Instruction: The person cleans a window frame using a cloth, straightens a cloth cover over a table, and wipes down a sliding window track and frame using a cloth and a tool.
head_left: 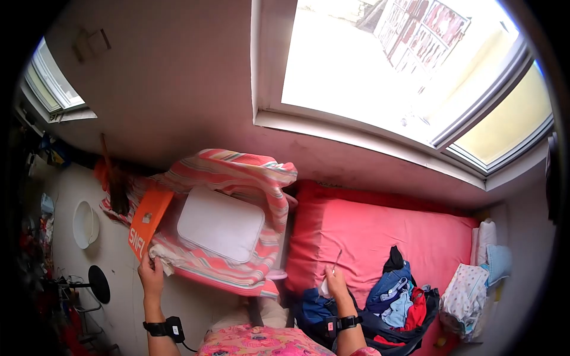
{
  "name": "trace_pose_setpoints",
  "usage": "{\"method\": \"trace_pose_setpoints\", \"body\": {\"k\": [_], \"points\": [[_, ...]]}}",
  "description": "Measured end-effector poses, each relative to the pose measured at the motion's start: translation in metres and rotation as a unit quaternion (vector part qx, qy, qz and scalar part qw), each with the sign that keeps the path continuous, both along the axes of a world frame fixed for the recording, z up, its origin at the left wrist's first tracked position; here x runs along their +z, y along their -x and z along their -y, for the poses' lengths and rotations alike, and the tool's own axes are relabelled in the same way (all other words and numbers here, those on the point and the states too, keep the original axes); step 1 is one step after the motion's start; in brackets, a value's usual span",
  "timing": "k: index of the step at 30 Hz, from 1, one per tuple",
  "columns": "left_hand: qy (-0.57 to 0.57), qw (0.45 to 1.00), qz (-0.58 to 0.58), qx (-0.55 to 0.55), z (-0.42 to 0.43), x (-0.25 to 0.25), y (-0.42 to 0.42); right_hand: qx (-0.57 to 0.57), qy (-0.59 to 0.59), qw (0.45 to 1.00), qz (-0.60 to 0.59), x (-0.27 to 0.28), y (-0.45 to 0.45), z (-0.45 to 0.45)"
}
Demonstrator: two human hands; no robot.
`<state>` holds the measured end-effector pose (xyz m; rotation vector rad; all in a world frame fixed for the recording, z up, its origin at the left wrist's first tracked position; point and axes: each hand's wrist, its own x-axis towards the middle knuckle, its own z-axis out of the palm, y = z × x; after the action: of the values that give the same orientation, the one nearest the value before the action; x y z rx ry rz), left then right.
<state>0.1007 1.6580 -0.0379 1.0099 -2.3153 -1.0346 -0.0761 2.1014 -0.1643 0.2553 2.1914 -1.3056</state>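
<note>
My left hand [152,274] is closed at the near edge of a sofa-like seat draped in a striped pink cover [222,274]. Its fingers pinch a crumpled cream cloth [168,256], beside the lower end of an orange printed panel [149,215]. On the cover lies a white rounded rectangular board [221,225]. Over the red bed my right hand [338,285] is closed around a thin stick-like object [337,260], whose kind is too small to make out. A small white piece [323,289] shows at the same hand.
Several clothes [396,302] are heaped on the red bed [356,231]. Folded bedding [466,296] sits at its far right end. A white basin [86,224] and a dark round-topped stand [98,284] are on the floor at left. A large window [380,133] opens above.
</note>
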Motion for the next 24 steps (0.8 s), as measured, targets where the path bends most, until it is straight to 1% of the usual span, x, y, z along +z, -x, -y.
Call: {"method": "trace_pose_setpoints", "body": {"k": [2,4,5,6,7,8,9,10,12,13,14,16,17,18,20,21,22,24], "points": [[-0.017,0.999,-0.031,-0.009,0.004,-0.015,-0.004,0.15,0.0,0.988,-0.031,-0.003,-0.028,0.039],[-0.071,0.995,-0.068,-0.023,0.007,-0.021,-0.004,0.265,-0.028,0.964,0.016,0.028,-0.05,0.082],[-0.092,0.994,-0.049,-0.037,0.012,-0.026,-0.008,0.314,-0.078,0.946,0.0,0.036,-0.06,0.098],[-0.092,0.993,-0.053,-0.042,0.016,-0.027,-0.012,0.361,-0.129,0.923,-0.016,0.041,-0.069,0.111],[-0.089,0.994,-0.028,-0.055,0.018,-0.027,-0.013,0.356,-0.131,0.925,-0.021,0.045,-0.075,0.121],[-0.085,0.994,-0.004,-0.067,0.021,-0.026,-0.014,0.39,-0.179,0.903,0.015,0.048,-0.083,0.131],[-0.106,0.992,-0.023,-0.069,0.021,-0.023,-0.013,0.421,-0.226,0.877,0.052,0.05,-0.089,0.136],[-0.106,0.991,-0.029,-0.073,0.023,-0.022,-0.013,0.417,-0.23,0.878,0.047,0.046,-0.094,0.137],[-0.04,0.994,-0.032,-0.096,0.029,-0.021,-0.018,0.361,-0.276,0.89,0.021,0.031,-0.111,0.136],[-0.033,0.995,-0.015,-0.095,0.033,-0.02,-0.022,0.328,-0.278,0.902,0.025,0.023,-0.114,0.132],[-0.032,0.995,-0.019,-0.095,0.037,-0.02,-0.026,0.327,-0.279,0.903,0.021,0.016,-0.115,0.128],[-0.037,0.996,0.002,-0.085,0.047,-0.024,-0.039,0.228,-0.291,0.929,-0.012,0.005,-0.119,0.122],[-0.047,0.996,-0.025,-0.075,0.05,-0.035,-0.045,0.194,-0.313,0.93,-0.014,-0.001,-0.117,0.12],[-0.052,0.996,-0.03,-0.071,0.052,-0.037,-0.049,0.196,-0.319,0.927,-0.018,-0.007,-0.117,0.118],[-0.077,0.995,-0.018,-0.062,0.052,-0.04,-0.054,0.165,-0.271,0.948,-0.036,-0.017,-0.109,0.11],[-0.076,0.995,-0.024,-0.059,0.052,-0.043,-0.058,0.198,-0.206,0.958,0.003,-0.019,-0.101,0.109],[-0.079,0.995,-0.033,-0.056,0.053,-0.05,-0.061,0.201,-0.212,0.956,-0.005,-0.022,-0.095,0.11],[-0.087,0.994,-0.059,-0.03,0.052,-0.06,-0.071,0.324,-0.135,0.936,0.022,-0.027,-0.089,0.115]]}}
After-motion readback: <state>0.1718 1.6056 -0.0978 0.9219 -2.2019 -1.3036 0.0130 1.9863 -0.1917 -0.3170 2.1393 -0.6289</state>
